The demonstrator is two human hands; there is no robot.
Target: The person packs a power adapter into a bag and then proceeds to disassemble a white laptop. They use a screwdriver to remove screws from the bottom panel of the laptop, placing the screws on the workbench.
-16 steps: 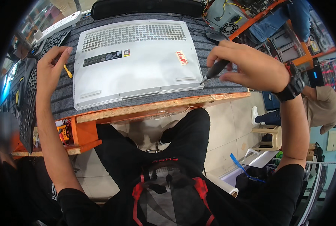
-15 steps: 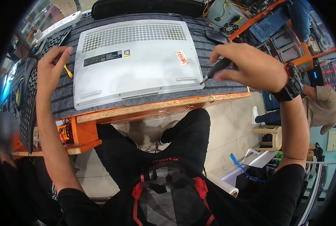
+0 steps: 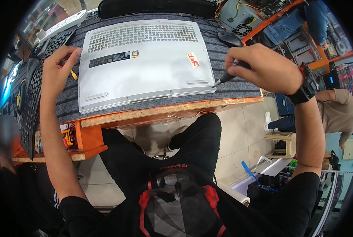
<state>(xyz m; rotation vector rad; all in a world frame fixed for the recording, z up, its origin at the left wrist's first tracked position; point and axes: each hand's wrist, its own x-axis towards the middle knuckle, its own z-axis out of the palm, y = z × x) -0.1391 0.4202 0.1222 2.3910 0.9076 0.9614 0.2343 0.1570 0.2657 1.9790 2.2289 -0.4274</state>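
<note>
A silver laptop [image 3: 144, 81] lies upside down on the grey ribbed mat, its perforated vent grid at the far side. My right hand [image 3: 259, 71] is closed around the dark handle of a screwdriver [image 3: 224, 78]. The screwdriver slants down, its tip at the laptop's near right corner. At the laptop's left edge is my left hand [image 3: 61, 68], fingers curled and the tips of thumb and forefinger close together by the rim. What lies between those fingertips, if anything, is too small to tell. A small yellow tool [image 3: 74, 74] shows beside that hand, on the mat.
Left of the laptop stand dark keyboards [image 3: 29, 114] and a white power strip [image 3: 63, 24]. A black mouse [image 3: 228, 38] lies at the far right, and a long black bar-shaped object [image 3: 156, 8] at the back. The wooden table edge [image 3: 176, 107] runs in front of me.
My left hand has shifted slightly right, bringing its fingertips to the laptop's edge. My right fingers have changed their hold on the screwdriver; its tip stays at the same corner.
</note>
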